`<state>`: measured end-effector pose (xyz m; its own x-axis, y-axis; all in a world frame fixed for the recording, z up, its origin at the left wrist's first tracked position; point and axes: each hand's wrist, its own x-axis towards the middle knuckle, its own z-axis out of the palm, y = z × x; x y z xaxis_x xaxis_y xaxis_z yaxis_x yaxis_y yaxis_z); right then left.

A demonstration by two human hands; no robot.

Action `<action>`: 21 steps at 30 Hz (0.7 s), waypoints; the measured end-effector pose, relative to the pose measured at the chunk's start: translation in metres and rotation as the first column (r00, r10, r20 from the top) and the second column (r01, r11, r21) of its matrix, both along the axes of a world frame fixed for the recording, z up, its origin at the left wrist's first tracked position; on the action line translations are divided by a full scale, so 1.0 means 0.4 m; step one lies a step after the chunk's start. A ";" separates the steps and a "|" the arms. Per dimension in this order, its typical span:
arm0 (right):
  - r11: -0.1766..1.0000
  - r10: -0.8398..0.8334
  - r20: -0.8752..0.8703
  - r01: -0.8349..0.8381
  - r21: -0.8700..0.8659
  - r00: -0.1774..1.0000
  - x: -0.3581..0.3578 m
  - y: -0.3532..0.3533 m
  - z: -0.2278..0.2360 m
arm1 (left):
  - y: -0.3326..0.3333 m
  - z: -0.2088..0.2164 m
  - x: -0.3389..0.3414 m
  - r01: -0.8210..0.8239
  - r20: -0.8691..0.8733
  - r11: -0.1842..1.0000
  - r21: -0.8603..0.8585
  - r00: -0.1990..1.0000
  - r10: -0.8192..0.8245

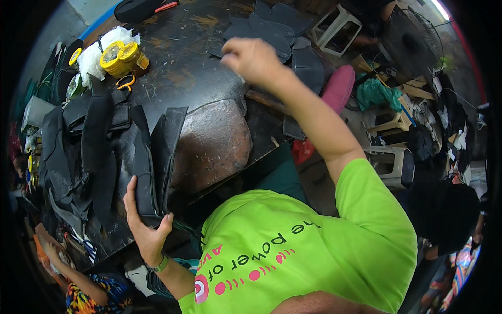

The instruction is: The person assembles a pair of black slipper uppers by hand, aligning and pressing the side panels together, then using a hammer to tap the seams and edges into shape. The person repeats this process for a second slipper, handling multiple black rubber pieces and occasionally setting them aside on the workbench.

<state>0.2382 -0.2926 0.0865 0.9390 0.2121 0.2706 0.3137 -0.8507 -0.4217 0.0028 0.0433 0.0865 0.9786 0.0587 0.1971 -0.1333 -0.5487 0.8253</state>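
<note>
My left hand (148, 235) grips the near end of a stack of long black leather-like pieces (146, 178). The thumb is on the stack's right side and a finger lies along its left. Raised over the far right part of the table is my right hand (255, 60), its fingers curled and slightly blurred; anything inside them is hidden. Beyond it lie several flat black cut pieces (269, 29). Between my hands, a worn brown slab (214, 146) with a rounded edge rests on the dark table (172, 78). A wooden handle (266, 100) lies right of the slab.
Yellow-lidded jars (123, 58) stand by white wadding (91, 63) at the far left, near orange-handled scissors (126, 82). More black pieces (97, 136) heap on the left. Another person's hands (49, 256) work at lower left. Plastic stools (337, 30) and a pink cushion-like object (339, 89) are right.
</note>
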 end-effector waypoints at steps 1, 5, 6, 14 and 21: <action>0.980 -0.157 -0.011 0.154 -0.123 0.988 0.055 -0.038 -0.003 | 0.001 0.009 -0.006 -0.007 -0.017 1.000 0.012 1.000 0.007; 0.822 -0.467 -0.070 0.404 -0.401 0.881 0.181 -0.148 -0.033 | -0.011 0.021 -0.011 -0.003 0.038 0.992 0.126 0.999 -0.002; 0.801 -0.508 -0.111 0.420 -0.426 0.854 0.192 -0.162 -0.046 | -0.015 0.020 -0.008 -0.016 0.034 0.995 0.098 0.999 0.013; 0.865 -0.484 -0.114 0.494 0.087 0.868 0.257 -0.259 -0.110 | -0.038 -0.004 0.009 -0.023 0.021 0.962 0.273 1.000 0.018; 0.286 0.129 -0.186 0.143 0.948 0.974 0.283 -0.294 -0.026 | -0.031 -0.105 0.047 -0.031 -0.038 0.952 0.304 0.998 0.045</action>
